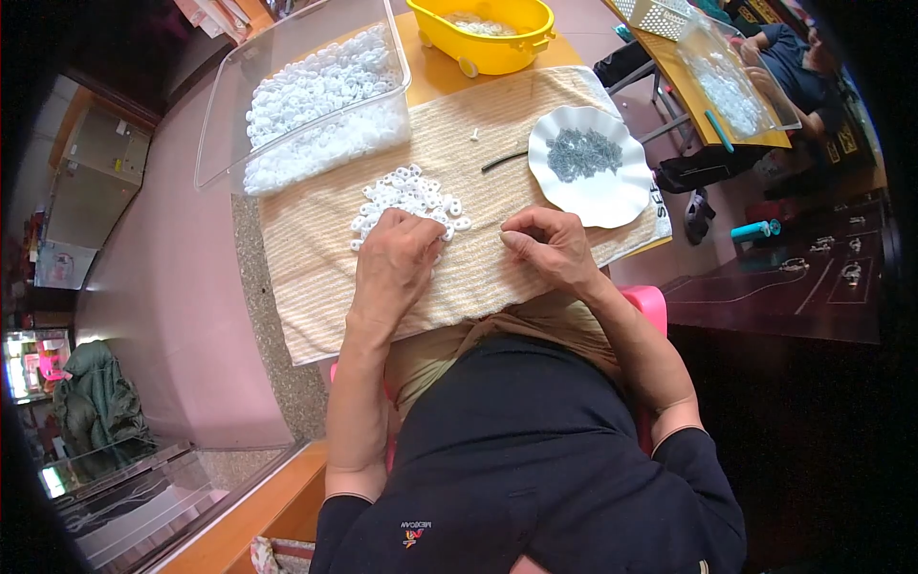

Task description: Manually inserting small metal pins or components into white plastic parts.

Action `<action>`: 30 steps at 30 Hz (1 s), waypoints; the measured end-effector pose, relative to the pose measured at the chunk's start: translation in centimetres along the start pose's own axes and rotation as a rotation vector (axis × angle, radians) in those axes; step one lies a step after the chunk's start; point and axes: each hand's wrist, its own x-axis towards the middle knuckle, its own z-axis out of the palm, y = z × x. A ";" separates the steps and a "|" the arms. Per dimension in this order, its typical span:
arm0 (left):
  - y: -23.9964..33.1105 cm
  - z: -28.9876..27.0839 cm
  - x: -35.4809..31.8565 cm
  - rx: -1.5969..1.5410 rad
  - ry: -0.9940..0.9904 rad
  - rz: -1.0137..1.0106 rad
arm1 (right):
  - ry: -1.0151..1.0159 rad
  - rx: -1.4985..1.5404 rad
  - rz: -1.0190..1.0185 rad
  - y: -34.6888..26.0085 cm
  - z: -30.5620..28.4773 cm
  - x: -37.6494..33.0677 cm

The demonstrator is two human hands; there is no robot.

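My left hand (394,266) is at the near edge of a loose pile of small white plastic pieces with holes (406,189). Its fingers are curled down and closed, and whatever they hold is hidden beneath the hand. To the right, my right hand (553,249) is just above the striped cloth (316,277), its thumb and forefinger pinched together. Anything between those fingertips is too small to make out. Beyond that hand sits a white wavy-rimmed plate (612,206) bearing a heap of small grey translucent pieces (583,155).
A clear plastic bin (406,120) full of white pieces stands at the back left. Behind the cloth is a yellow tub (497,53) with wheels. A thin black stick (504,162) lies left of the plate. Another person (798,72) sits at a table at far right.
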 end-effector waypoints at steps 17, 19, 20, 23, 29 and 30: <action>-1.1 1.1 0.3 0.038 0.111 0.155 | 0.005 -0.033 -0.032 0.1 -0.1 0.1; -1.0 1.0 0.4 0.034 0.122 0.158 | -0.001 -0.009 -0.007 0.0 0.0 0.1; -1.0 1.1 0.4 0.030 0.131 0.161 | 0.000 -0.010 -0.007 0.0 0.0 0.1; -1.0 1.2 0.4 0.012 0.146 0.159 | 0.001 -0.006 -0.007 0.0 0.0 0.0; -0.5 0.7 0.4 -0.195 0.240 0.037 | 0.001 -0.019 -0.013 0.1 -0.1 0.0; -0.6 0.7 0.4 -0.195 0.239 0.037 | 0.001 -0.026 -0.020 0.1 -0.1 0.0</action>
